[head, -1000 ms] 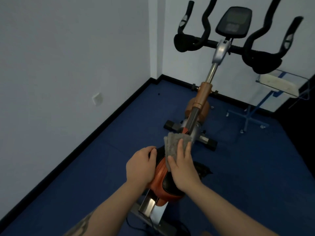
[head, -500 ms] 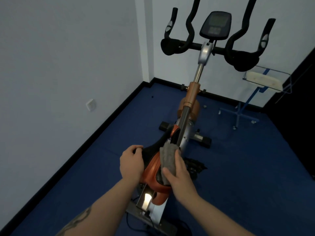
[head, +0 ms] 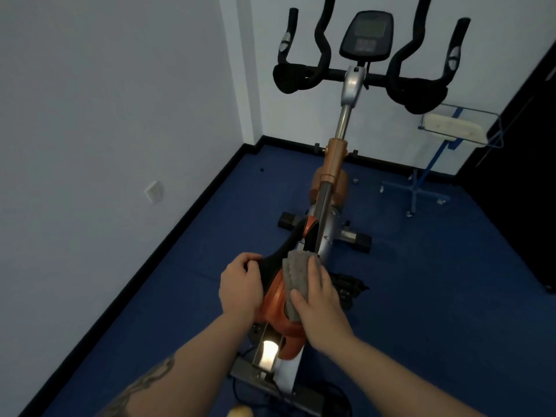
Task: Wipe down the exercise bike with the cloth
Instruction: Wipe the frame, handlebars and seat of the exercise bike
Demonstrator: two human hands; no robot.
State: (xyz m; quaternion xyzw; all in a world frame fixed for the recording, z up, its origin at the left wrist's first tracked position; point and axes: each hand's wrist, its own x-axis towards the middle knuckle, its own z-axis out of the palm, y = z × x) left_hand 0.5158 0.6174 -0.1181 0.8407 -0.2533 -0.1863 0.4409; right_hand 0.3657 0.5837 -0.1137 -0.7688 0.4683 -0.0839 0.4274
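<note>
Presently, left to right:
- Left hand [head: 240,288]: fingers curled over the left edge of the saddle [head: 278,296], gripping it; tattooed forearm.
- Cloth [head: 296,281]: grey, lying on the saddle top of the exercise bike [head: 331,182].
- Right hand [head: 320,302]: fingers straight, pressing the cloth flat, thumb at its near edge.
- Console [head: 366,36]: writing unreadable.

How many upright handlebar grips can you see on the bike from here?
4: outer left grip, inner left grip, inner right grip, outer right grip. The inner two run past the frame's top edge.
</note>
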